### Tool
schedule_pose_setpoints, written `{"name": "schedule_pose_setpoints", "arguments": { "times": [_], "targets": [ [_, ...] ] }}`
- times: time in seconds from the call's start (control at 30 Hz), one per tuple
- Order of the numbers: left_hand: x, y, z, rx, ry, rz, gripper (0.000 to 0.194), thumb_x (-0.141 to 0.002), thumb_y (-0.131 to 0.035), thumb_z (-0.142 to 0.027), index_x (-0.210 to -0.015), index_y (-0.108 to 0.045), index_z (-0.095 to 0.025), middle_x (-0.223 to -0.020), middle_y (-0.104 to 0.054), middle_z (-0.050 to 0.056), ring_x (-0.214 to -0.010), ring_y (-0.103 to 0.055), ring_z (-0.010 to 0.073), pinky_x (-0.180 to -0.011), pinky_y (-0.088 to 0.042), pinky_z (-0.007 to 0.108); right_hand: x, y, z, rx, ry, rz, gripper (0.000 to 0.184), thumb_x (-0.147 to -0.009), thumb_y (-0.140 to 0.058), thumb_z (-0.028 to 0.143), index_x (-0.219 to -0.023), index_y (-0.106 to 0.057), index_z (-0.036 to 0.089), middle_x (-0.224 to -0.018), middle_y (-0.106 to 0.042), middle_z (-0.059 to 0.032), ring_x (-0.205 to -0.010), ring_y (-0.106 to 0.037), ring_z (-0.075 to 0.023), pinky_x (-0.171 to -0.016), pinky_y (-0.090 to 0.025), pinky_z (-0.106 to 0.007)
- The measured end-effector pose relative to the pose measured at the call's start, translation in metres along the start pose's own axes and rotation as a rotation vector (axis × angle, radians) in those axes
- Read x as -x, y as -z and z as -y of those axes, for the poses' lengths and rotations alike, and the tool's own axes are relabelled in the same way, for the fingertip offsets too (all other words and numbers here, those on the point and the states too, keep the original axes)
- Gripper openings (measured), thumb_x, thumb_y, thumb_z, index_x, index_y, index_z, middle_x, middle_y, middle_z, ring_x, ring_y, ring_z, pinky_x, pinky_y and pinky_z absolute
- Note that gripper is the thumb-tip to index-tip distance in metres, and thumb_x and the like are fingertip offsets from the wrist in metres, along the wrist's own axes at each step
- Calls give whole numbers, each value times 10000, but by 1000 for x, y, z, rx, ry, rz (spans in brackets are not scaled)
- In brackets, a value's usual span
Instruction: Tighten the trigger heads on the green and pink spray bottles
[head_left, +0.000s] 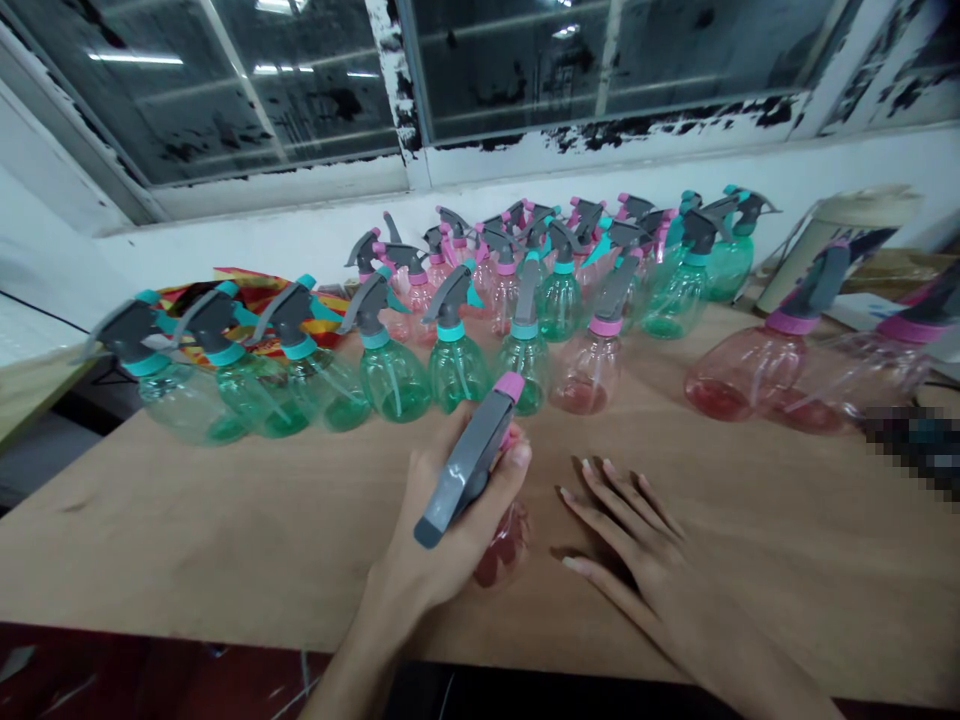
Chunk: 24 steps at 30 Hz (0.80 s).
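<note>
My left hand [450, 530] is wrapped round the neck of a pink spray bottle [504, 550] near the front of the table. Its grey trigger head with a pink nozzle tip points away from me, and the fingers hide much of the neck. Red liquid shows in the bottle's lower part. To the right, my right hand [637, 540] rests palm down by the tabletop with its fingers spread, holding nothing. Just beyond the hands stand a green spray bottle [523, 360] and another pink spray bottle [589, 365].
A row of green spray bottles [394, 380] runs to the left on the wooden table [225, 540]. Several pink and green ones crowd the back by the window wall. Two pink bottles [742, 375] stand at the right, before a beige container [832, 240]. A red-yellow bag [255, 290] lies behind the row.
</note>
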<state>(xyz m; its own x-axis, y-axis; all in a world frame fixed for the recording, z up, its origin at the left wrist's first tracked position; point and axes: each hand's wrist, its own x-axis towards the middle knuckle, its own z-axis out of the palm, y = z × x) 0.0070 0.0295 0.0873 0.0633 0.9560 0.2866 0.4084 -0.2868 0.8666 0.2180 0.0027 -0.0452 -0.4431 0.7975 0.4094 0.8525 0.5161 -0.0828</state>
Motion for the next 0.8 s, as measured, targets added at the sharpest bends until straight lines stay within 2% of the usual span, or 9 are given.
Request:
{"name": "schedule_pose_setpoints", "arguments": {
  "times": [0.13,0.23,0.6,0.8],
  "targets": [
    [2,0,6,-19,-55,1,228,-825,-635,-326,-1042,-684,-273,-803,-717,-9,-691,-680,172,-667,-565,284,1,1,0,-15,-3,-7,556,-949,-460,500,-1436,-439,231,-1551,-336,-87,-1424,-311,-285,-1104,-378,-544],
    [3,-1,11,-27,-75,-15,259,-843,-616,-319,-1092,-681,-285,-847,-733,-2,-736,-698,176,-707,-575,290,1,1,0,-31,-2,-11,553,-951,-464,488,-1440,-433,233,-1556,-327,-85,-1426,-306,-283,-1102,-383,-540],
    [5,-3,13,-19,-36,-57,274,-812,-658,-333,-1078,-697,-282,-853,-752,15,-753,-724,197,-685,-604,298,1,3,0,-23,-7,-18,544,-948,-463,496,-1424,-456,233,-1538,-365,-79,-1418,-325,-286,-1096,-388,-551],
    [4,-2,10,-9,-30,-54,273,-792,-666,-329,-1059,-701,-287,-840,-755,7,-746,-723,197,-688,-610,303,0,2,1,-44,-19,-18,566,-939,-482,494,-1433,-441,222,-1542,-362,-71,-1424,-319,-270,-1129,-350,-533]
  ]
}}
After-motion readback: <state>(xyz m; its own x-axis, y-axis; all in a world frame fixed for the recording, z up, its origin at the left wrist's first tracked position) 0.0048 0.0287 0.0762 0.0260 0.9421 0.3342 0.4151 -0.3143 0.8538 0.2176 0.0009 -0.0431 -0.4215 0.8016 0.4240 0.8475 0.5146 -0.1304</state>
